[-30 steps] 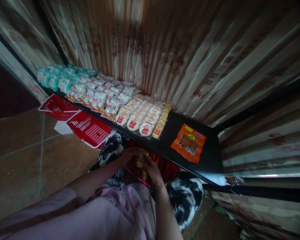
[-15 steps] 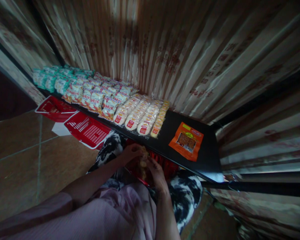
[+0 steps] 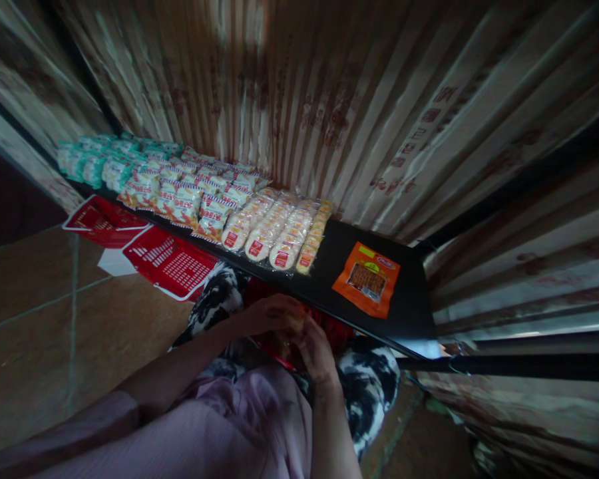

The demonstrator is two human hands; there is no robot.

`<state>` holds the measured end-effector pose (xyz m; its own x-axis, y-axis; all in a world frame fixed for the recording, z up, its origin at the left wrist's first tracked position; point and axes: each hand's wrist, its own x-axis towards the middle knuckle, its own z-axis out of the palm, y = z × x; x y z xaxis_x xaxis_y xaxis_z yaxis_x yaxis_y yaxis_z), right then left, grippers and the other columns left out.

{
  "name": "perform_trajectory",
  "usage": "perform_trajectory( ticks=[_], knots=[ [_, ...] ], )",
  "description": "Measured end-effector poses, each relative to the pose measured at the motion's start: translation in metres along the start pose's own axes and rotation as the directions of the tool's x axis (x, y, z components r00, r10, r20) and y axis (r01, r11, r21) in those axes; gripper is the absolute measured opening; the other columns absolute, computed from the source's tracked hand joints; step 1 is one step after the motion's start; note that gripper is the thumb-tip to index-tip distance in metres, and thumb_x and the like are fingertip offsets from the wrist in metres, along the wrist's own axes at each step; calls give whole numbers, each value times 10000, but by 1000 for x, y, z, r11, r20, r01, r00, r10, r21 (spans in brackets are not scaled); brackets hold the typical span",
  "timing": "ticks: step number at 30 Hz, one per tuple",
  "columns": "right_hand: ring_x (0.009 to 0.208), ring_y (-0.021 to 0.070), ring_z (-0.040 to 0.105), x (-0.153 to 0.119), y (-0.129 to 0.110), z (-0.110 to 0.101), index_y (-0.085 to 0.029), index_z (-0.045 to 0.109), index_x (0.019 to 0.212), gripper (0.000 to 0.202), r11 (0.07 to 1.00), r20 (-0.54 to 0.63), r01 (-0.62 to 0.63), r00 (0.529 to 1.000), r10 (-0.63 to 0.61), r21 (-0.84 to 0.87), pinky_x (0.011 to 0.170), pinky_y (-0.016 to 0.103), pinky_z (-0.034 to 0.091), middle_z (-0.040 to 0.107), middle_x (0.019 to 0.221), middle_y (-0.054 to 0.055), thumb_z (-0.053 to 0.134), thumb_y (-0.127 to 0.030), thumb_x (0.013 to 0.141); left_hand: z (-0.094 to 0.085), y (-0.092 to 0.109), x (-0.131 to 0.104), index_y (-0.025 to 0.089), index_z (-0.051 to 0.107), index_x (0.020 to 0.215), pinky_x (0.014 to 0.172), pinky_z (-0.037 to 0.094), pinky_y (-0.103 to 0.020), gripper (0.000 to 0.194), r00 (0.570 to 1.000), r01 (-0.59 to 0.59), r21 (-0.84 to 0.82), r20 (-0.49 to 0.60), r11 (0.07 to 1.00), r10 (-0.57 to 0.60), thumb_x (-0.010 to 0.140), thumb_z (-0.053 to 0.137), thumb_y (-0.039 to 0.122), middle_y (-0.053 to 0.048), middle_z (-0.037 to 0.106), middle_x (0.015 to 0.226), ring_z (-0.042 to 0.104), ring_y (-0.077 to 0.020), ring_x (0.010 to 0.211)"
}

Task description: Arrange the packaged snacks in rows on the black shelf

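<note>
My left hand (image 3: 269, 314) and my right hand (image 3: 316, 347) meet over my lap, fingers bent and closed on a small tan snack pack (image 3: 294, 323). Fingers and dim light hide most of it, so its exact kind is unclear. Under both hands, between my knees, is a red basket (image 3: 329, 338), and something pale lies in it, largely covered. On the black shelf just beyond, an orange snack packet (image 3: 367, 279) lies flat. Left of it is a short row of yellow packs (image 3: 314, 236), beside rows of round white cracker packs (image 3: 283, 249).
Several white-and-orange snack bags (image 3: 180, 199) and green packs (image 3: 114, 169) fill the left of the black shelf (image 3: 319, 286). Red baskets (image 3: 172, 256) rest on the tiled floor (image 3: 30, 319) at left. Printed curtains (image 3: 299, 100) hang behind; a black bar (image 3: 504, 366) crosses at right.
My hands have come closer together around the tan snack pack, which now shows less between them. The view has shifted slightly; the shelf goods look unmoved.
</note>
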<state>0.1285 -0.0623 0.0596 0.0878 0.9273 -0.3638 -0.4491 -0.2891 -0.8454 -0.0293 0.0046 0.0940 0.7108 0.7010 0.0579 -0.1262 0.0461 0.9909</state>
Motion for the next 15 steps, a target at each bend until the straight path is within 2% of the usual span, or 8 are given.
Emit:
perform_trajectory(
  ticks=[3,6,9,12,15],
  knots=[
    [748,184,617,-2,-5,0,-238,628,911,321,998,-8,29,1000,-29,50,582,272,468,677,881,29,614,-499,723,-1,-3,-1,182,668,960,977,384,-368,234,996,-75,117,58,990,69,773,630,317,-101,451,1292,456,-256,1186],
    [757,169,614,0,-6,-1,-239,625,932,320,993,-30,62,998,-59,97,630,272,472,671,883,15,652,-461,702,0,-3,-1,177,681,931,1025,330,-382,222,989,-130,172,92,977,116,796,603,335,-105,447,1292,418,-254,1223],
    [658,134,580,3,-4,-5,-220,616,965,375,990,-71,90,994,-83,106,562,237,430,654,795,-1,692,-435,667,2,-1,-1,174,677,947,982,378,-361,230,987,-115,143,127,983,97,817,572,333,-107,442,1294,444,-244,1192],
    [524,92,488,4,-3,-8,-217,589,1041,447,990,-87,114,991,-106,88,465,208,333,608,690,-27,682,-453,674,2,-2,-1,170,671,980,988,366,-357,215,991,-99,193,104,976,80,820,556,257,-110,460,1275,439,-245,1187],
    [489,80,431,4,-4,-10,-238,571,1084,471,986,-101,151,984,-144,71,454,208,287,582,659,-44,668,-461,681,1,-5,-3,178,660,1018,993,356,-352,243,996,-57,243,78,968,39,815,525,188,-96,512,1217,453,-237,1165]
  ],
)
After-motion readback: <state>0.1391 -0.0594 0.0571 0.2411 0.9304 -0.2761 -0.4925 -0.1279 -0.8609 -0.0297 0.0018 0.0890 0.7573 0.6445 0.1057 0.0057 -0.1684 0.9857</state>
